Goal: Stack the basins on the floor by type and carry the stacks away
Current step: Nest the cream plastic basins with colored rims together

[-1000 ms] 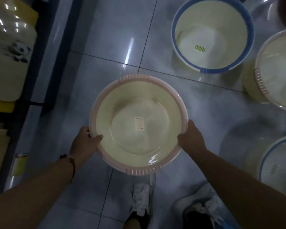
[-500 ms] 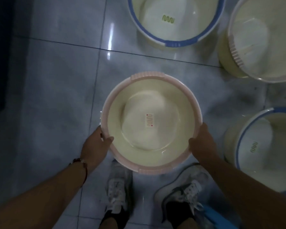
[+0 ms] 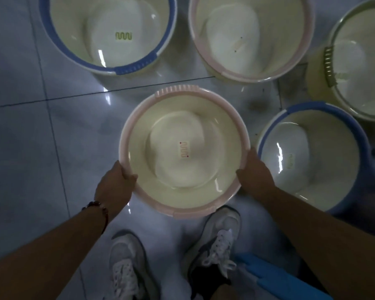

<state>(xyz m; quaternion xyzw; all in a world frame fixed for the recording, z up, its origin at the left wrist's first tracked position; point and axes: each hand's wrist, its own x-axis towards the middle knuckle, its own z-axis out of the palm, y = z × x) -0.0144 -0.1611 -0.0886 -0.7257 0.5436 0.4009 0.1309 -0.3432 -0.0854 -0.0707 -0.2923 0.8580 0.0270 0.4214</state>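
Holding the pink-rimmed basin [image 3: 184, 148] by opposite sides of its rim, the person had it up off the floor [image 3: 52, 148], roughly over their own shoes [image 3: 217, 241]. The left hand [image 3: 114, 188] had its thumb hooked over the rim with the fingers out of sight underneath, and the right hand [image 3: 254, 169] was wrapped on the far side the same way, so each grip was clamped on the basin. That two-sided hold probably kept it level for dropping into a matching one. The obvious match was the second pink-rimmed basin [image 3: 250, 35] sitting ahead and slightly right, which looked like a stack already. A blue-rimmed basin [image 3: 108, 33] sat ahead-left, another blue-rimmed basin [image 3: 312, 156] was just beside the right hand, and a green-rimmed basin [image 3: 359, 59] was off to the far right. Room was tight on the right, with that blue rim almost at the knuckles, while the left had open tile. Going forward looked like the clean route.
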